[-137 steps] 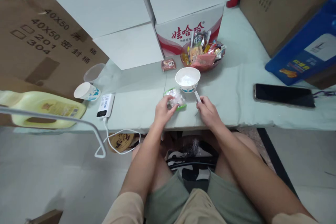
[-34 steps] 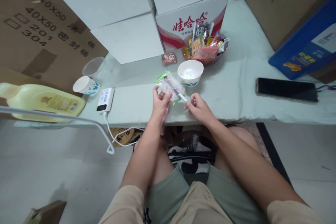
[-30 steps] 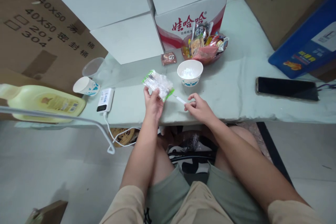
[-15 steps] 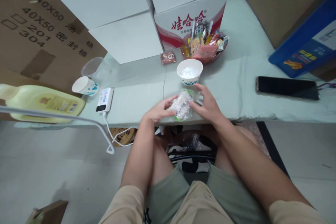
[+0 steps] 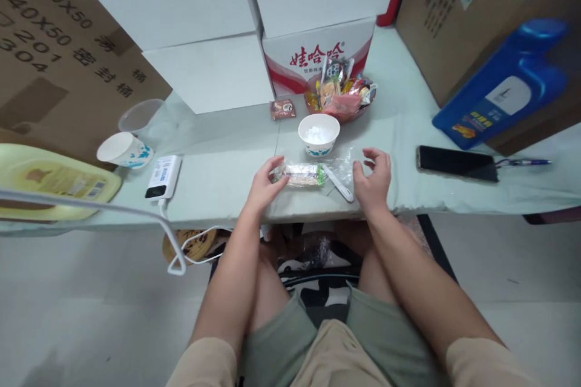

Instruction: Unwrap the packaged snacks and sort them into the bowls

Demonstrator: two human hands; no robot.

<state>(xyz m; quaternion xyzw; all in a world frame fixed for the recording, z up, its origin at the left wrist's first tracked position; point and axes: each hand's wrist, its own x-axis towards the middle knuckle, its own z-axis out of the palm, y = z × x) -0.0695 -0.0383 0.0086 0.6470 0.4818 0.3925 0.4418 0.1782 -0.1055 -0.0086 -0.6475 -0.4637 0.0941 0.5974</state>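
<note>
The left hand (image 5: 267, 184) is curving around the left end of a clear packet (image 5: 303, 175) with green trim. Its thumb is resting at the near side and its fingers at the far side (how firmly they are pinching, cannot tell). The packet is lying lengthwise on the pale green tablecloth (image 5: 227, 160), between the two hands and just in front of the paper bowl (image 5: 318, 149). The right hand (image 5: 374, 180) is hovering or resting farther right, palm turned inward, fingers loosely bent, thumb and fingertips standing apart; no grasp is showing. A sheet of clear film (image 5: 347, 160) is spreading close by its thumb (contact cannot be told). A white-handled tool (image 5: 339, 184) is lying slantwise between the packet's right end and the right hand, free of the fingers.

The paper bowl is standing upright and holding something white and glossy. Behind it, a glass bowl (image 5: 351, 115) is holding a heap of wrapped snacks (image 5: 345, 94); a small reddish packet (image 5: 282, 109) is lying to its left. Farther left, a power bank (image 5: 163, 176) is lying near a tipped paper cup (image 5: 124, 151) and a yellow bottle (image 5: 54, 178). On the right, a phone (image 5: 456, 163) is lying with a pen (image 5: 529, 162) beyond its right end, and a blue bottle (image 5: 499, 84) is leaning behind it.
</note>
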